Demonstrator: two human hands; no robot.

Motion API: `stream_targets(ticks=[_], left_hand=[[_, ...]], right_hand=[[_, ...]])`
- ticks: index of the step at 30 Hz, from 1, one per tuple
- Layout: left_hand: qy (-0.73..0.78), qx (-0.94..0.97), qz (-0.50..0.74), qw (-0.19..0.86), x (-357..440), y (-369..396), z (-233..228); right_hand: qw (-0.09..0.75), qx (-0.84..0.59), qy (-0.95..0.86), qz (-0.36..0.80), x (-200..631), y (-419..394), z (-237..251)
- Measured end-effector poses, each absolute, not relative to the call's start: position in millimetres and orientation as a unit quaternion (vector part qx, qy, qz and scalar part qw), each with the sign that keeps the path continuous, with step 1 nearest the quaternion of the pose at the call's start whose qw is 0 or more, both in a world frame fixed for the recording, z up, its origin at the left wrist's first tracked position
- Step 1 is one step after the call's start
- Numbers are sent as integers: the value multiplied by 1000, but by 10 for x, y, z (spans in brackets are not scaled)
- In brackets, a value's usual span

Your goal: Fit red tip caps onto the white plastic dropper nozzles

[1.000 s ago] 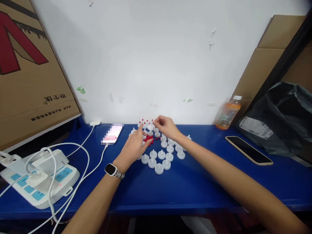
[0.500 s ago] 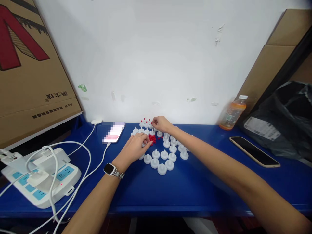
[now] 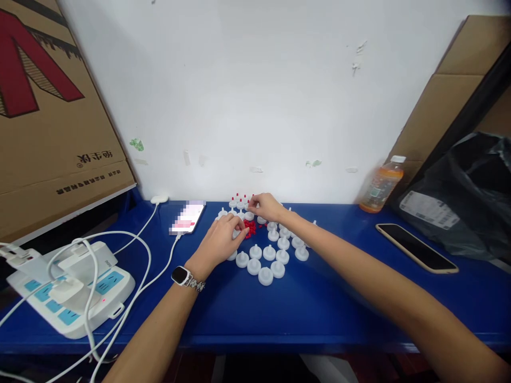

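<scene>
Head view. My left hand [image 3: 221, 242] rests on the blue table top [image 3: 247, 314], fingers curled together, tips pinched at the little heap of small red plastic caps [image 3: 250, 228], which lies at its 2 o'clock. Whether a cap sits between the fingertips I cannot tell. A smartwatch with a dark face [image 3: 180, 275] is on that wrist.

My right hand [image 3: 266, 206] is at 12 o'clock of the heap, thumb and forefinger closed on one small white round plastic base with a centre stem [image 3: 249, 215]. More of these white bases [image 3: 265, 260] stand in a cluster from 3 to 6 o'clock of the heap, upright, just beside one another. A few bases already tipped red [image 3: 238, 201] stand at 11 o'clock, near the white wall.

Far at 9 o'clock: white power strip with blue sockets [image 3: 67, 295] and white cables. At 10 o'clock, a phone on charge [image 3: 187, 218]. At 3 o'clock, an orange drink bottle [image 3: 379, 184] and a dark phone lying flat [image 3: 416, 247].
</scene>
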State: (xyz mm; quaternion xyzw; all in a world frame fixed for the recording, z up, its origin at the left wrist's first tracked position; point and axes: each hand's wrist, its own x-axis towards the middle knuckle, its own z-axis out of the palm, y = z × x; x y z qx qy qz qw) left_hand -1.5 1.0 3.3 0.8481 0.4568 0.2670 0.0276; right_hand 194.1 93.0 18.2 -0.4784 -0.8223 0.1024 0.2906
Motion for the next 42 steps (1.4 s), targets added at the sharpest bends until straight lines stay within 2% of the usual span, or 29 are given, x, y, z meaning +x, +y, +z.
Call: stream_targets(ticks=[5, 8, 11, 13, 17, 19, 23, 26, 29, 31, 33, 36, 38, 42], left_hand=[[474, 814, 335, -20, 29, -11, 40], [471, 822, 319, -2, 69, -18, 30], [462, 842, 275, 41, 92, -18, 6], [453, 848, 269, 52, 95, -19, -4], [435, 854, 281, 42, 91, -28, -3], [428, 858, 283, 39, 89, -31, -4], [422, 865, 268, 43, 90, -30, -16], [421, 866, 266, 46, 85, -32, -19], [416, 865, 278, 41, 78, -31, -15], [413, 864, 285, 38, 76, -26, -15], [414, 862, 289, 41, 78, -18, -20], [421, 857, 290, 57, 90, -16, -28], [420, 858, 288, 64, 104, -26, -24], [397, 876, 271, 43, 140, -64, 14]], right_hand=[[405, -429, -774, 229, 2020, 629, 270], [420, -388, -761, 307, 2053, 413, 276], [412, -393, -764, 304, 2117, 298, 248], [375, -445, -778, 237, 2179, 284, 225], [216, -540, -813, 17, 2248, 318, 189], [156, -554, -816, -53, 2220, 342, 177], [85, -576, -809, -77, 2106, 406, 139], [85, -578, -810, -58, 2069, 443, 93], [135, -570, -810, -40, 2094, 430, 68], [214, -558, -802, -7, 2122, 390, 74], [320, -530, -781, 80, 2142, 334, 89], [448, -460, -717, 272, 2144, 233, 93], [489, -419, -681, 348, 2125, 164, 73], [525, -380, -651, 395, 2079, 75, 16]])
